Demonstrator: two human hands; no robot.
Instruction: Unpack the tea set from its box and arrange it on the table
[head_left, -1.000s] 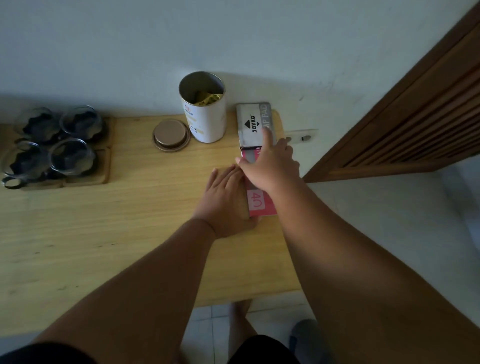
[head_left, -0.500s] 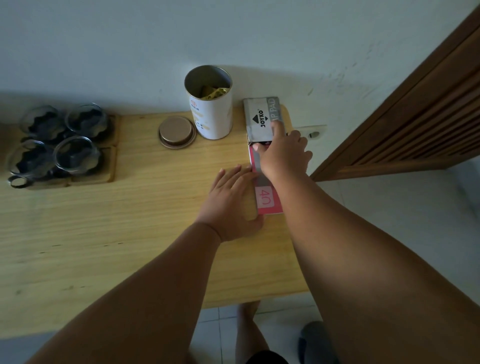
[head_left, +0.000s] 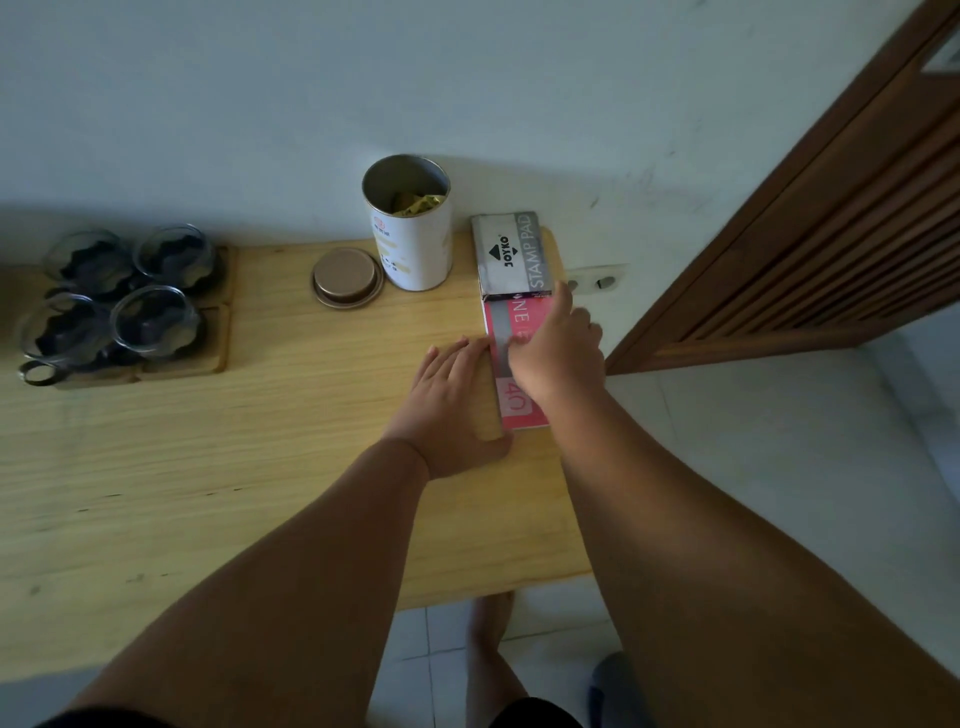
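The left hand (head_left: 457, 400) lies flat on the wooden table (head_left: 208, 493), fingers together, touching the side of the pink box (head_left: 519, 410). The right hand (head_left: 558, 353) rests on the box, one finger reaching to the grey stamp pad box (head_left: 511, 254). A hard push could knock that box off the far edge. The open tea tin (head_left: 410, 228) stands just beside.
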